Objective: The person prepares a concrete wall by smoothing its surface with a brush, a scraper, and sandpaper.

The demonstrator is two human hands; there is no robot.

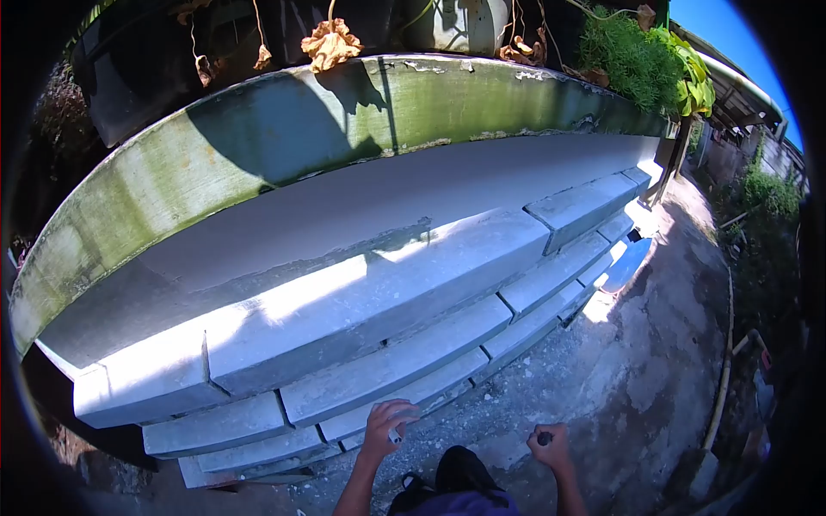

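My left hand is raised in front of the lower blocks, its fingers curled round a small pale object that I cannot make out. To the right, my right hand is closed round a small dark object, perhaps a handle; most of it is hidden in the fist. Ahead of both hands rise stepped courses of grey-white blocks with dark gaps between them. Above them is a smooth pale wall under a curved, green-stained concrete ledge.
Potted plants and dried leaves top the ledge. A blue rounded object sits by the wall's right end. Rough concrete ground runs to the right, bordered by a long pale pole. My legs show below.
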